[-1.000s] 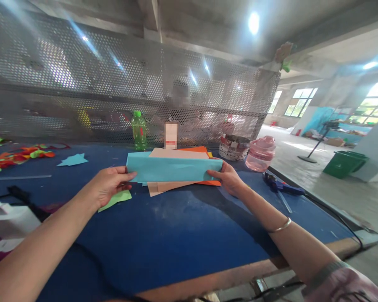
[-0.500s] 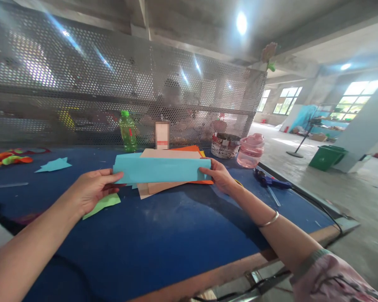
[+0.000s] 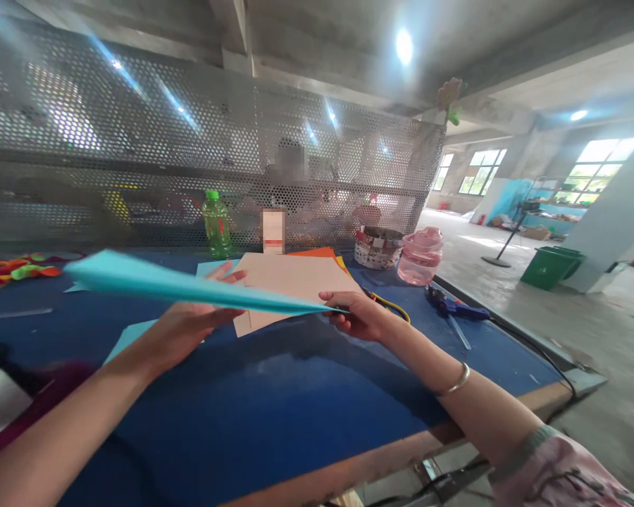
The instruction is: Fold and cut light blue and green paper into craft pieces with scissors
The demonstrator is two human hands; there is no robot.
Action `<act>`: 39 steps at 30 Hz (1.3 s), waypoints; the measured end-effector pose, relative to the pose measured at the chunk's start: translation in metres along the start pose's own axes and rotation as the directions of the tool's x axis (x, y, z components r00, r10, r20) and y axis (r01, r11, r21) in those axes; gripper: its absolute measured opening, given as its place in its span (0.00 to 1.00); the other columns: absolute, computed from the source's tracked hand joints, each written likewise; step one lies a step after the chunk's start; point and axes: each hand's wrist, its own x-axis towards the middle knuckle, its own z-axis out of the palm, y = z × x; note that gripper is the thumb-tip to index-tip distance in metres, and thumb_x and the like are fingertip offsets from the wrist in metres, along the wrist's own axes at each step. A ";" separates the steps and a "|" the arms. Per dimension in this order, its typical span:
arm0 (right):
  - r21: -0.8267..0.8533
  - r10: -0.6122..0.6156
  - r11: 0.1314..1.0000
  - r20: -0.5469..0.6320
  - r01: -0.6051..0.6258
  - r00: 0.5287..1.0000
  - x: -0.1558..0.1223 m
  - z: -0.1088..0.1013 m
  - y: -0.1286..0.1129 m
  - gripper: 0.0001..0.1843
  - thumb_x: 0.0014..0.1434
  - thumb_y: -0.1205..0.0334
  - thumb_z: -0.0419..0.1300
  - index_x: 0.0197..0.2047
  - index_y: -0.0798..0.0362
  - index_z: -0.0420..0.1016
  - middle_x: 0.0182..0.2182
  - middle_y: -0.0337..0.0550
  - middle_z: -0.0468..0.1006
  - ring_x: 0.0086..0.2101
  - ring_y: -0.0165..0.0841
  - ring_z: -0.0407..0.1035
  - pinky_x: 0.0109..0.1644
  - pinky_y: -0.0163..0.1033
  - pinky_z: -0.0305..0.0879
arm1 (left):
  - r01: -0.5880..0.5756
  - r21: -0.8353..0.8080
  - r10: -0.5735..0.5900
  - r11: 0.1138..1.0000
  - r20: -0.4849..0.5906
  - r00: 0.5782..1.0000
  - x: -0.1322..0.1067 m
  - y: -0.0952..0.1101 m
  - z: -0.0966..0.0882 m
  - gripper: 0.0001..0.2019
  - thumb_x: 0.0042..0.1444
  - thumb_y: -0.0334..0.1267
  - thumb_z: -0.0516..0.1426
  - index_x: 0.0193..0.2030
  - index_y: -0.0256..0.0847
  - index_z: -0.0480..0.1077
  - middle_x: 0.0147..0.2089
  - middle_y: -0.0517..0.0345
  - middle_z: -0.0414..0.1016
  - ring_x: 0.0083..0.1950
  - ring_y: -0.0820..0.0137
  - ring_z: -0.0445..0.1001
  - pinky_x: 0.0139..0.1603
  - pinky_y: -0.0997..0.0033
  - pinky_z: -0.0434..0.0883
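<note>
A folded light-blue sheet [image 3: 153, 278], paper or thin foam, slants across in front of me, its left end raised and blurred. My right hand [image 3: 356, 315] pinches its narrow right end between thumb and fingers. My left hand [image 3: 193, 325] is around its middle, some fingers showing above the sheet and some below; the sheet hides the rest. Behind it lies a stack of beige sheets [image 3: 290, 271] with orange sheets [image 3: 325, 252] beneath. Under my left forearm rests another blue piece [image 3: 129, 339].
Yellow-handled scissors [image 3: 394, 305] lie beyond my right wrist. Further right are a blue glue gun [image 3: 457, 306] with its cord, a pink jug [image 3: 420, 257] and a round basket [image 3: 379, 246]. A green bottle [image 3: 216, 225] stands at the back by the perforated metal panel [image 3: 153, 148].
My left hand has moved from the sheet's left end to its middle. The sheet has swung from flat-on to nearly edge-on, left end up. A blue piece now covers most of the green scrap.
</note>
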 end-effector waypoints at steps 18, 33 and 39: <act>-0.236 -0.174 0.956 0.020 0.174 0.984 0.013 -0.004 0.019 0.35 0.56 0.28 0.43 0.23 0.53 0.64 0.19 0.36 0.63 0.19 0.25 0.57 0.19 0.29 0.55 | 0.230 -0.420 -0.353 0.878 -0.243 0.903 -0.003 0.010 0.010 0.09 0.42 0.28 0.67 0.33 0.33 0.76 0.29 0.55 0.82 0.28 0.68 0.79 0.28 0.75 0.79; -0.547 -0.526 0.675 0.116 0.496 0.843 0.012 -0.003 0.023 0.12 0.48 0.54 0.66 0.27 0.55 0.74 0.20 0.33 0.68 0.22 0.25 0.58 0.28 0.32 0.54 | 0.186 -0.450 -0.313 0.873 -0.225 0.923 -0.003 0.006 0.010 0.07 0.40 0.24 0.66 0.28 0.35 0.78 0.30 0.56 0.82 0.33 0.69 0.79 0.32 0.76 0.79; -0.571 -0.531 0.654 0.121 0.496 0.839 0.014 -0.005 0.024 0.13 0.48 0.53 0.65 0.29 0.56 0.75 0.21 0.34 0.69 0.22 0.25 0.59 0.28 0.32 0.54 | 0.174 -0.531 -0.300 0.830 -0.162 0.940 -0.002 0.005 0.006 0.05 0.44 0.23 0.64 0.28 0.35 0.77 0.29 0.59 0.80 0.28 0.73 0.77 0.31 0.77 0.79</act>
